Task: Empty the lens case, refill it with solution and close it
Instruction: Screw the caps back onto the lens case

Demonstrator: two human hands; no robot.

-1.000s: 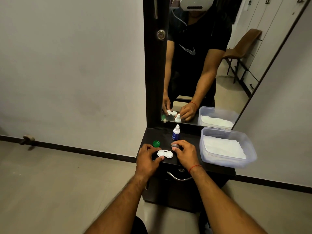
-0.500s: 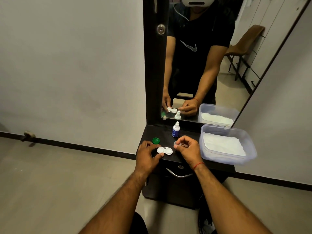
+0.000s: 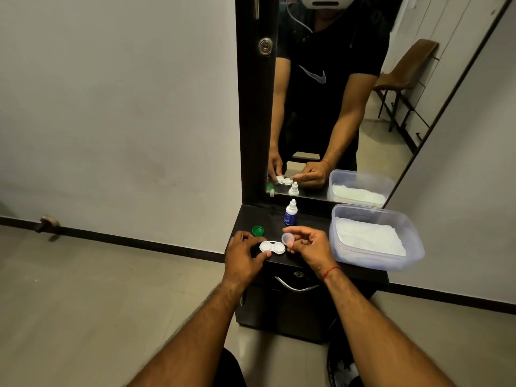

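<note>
A white two-well lens case point(image 3: 272, 246) lies on the dark dresser top point(image 3: 307, 219), both wells uncovered. My left hand point(image 3: 243, 255) pinches its left end and holds it down. My right hand point(image 3: 310, 245) is raised just right of the case and grips a clear round cap point(image 3: 287, 238) between thumb and fingers. A green cap point(image 3: 257, 231) rests on the top behind my left hand. A small white and blue solution bottle point(image 3: 291, 212) stands upright near the mirror, its cap on.
A clear plastic tub point(image 3: 413, 248) with white tissue inside fills the right side of the dresser top. A tall mirror point(image 3: 335, 107) rises behind, reflecting a person. A drawer handle point(image 3: 296, 286) sits below the front edge. Bare floor lies to the left.
My right hand has lifted off the case's right well with the clear cap in it. The left hand stays on the case.
</note>
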